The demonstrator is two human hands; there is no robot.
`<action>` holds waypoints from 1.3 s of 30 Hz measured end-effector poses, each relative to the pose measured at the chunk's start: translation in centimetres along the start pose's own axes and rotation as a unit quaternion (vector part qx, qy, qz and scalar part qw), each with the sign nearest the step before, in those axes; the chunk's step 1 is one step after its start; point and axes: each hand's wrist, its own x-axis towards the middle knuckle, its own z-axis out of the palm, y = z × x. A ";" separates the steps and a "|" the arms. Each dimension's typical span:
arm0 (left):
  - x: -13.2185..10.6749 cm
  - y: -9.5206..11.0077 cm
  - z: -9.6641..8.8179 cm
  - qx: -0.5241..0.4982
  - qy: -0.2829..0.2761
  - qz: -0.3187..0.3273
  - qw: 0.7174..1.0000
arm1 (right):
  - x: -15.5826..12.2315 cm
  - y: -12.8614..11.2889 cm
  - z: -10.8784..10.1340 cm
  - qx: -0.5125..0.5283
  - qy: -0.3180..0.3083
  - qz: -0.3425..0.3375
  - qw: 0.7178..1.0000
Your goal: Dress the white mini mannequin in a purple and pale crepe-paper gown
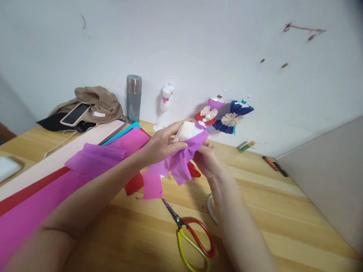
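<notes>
My left hand (161, 145) is closed around a small white dress-form figure (200, 126), its thumb pressed on a sheet of purple crepe paper (184, 162). The figure is tilted, with cream paper (187, 130) on one side and the purple paper draped over the other. My right hand (207, 158) grips the purple paper from the right side; its fingertips are partly hidden behind it. Below my hands lie scissors (179, 222) with one red and one yellow handle, beside a pink paper square (152, 185) and red paper pieces (134, 183).
A bare white dress form (165, 104) and two paper-dressed ones (215, 104) (232, 118) stand by the wall. Long coloured paper sheets (58, 197) cover the left. A flask (134, 98), phone (75, 114), brown cloth (100, 101), tape roll (211, 209) and glue stick (246, 146) are also there.
</notes>
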 end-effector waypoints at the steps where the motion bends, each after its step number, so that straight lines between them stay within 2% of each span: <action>1: 0.0 0.0 0.0 -0.002 -0.003 0.000 1.000 | 0.0 0.0 0.0 -0.001 0.005 0.005 1.000; 6: 0.0 -0.1 -0.2 -0.012 -0.012 0.000 1.000 | -0.1 0.1 0.3 -0.003 0.027 0.010 1.000; 9: 0.0 -0.2 -0.2 -0.007 -0.010 0.000 1.000 | -0.1 0.1 0.5 -0.037 0.053 -0.006 0.998; 13: 0.1 -0.2 -0.1 -0.029 0.003 0.003 1.000 | 0.0 0.0 0.2 -0.115 0.092 -0.094 0.985; 16: 0.2 -0.1 -0.1 -0.033 0.021 -0.005 0.999 | -0.5 -0.6 -0.5 -0.195 0.125 -0.188 0.954; 17: 0.2 -0.1 -0.1 -0.032 0.024 -0.011 0.999 | -0.7 -0.9 -0.7 -0.229 0.114 -0.212 0.943; 19: 0.2 -0.1 -0.2 -0.031 0.028 -0.019 0.999 | -1.4 -1.6 -1.1 -0.298 0.044 -0.237 0.924; 21: 0.2 -0.1 -0.2 -0.035 0.027 -0.024 0.999 | -1.9 -2.0 -1.2 -0.360 -0.022 -0.242 0.901; 22: 0.1 -0.1 -0.2 -0.037 0.025 -0.024 0.999 | -2.1 -2.1 -1.2 -0.383 -0.030 -0.244 0.891; 24: 0.1 -0.3 -0.2 -0.039 0.025 -0.024 0.999 | -2.3 -2.0 -1.1 -0.402 -0.008 -0.251 0.881; 28: 0.0 -0.6 0.0 -0.041 0.028 -0.014 0.999 | -2.3 -1.3 -0.6 -0.348 0.021 -0.242 0.906; 30: -0.1 -0.6 0.1 -0.036 0.035 -0.005 0.999 | -2.5 -1.3 -0.2 -0.343 0.031 -0.244 0.906; 39: -0.3 -0.3 0.4 -0.017 0.047 -0.021 0.999 | -3.9 -2.1 1.5 -0.471 0.068 -0.318 0.820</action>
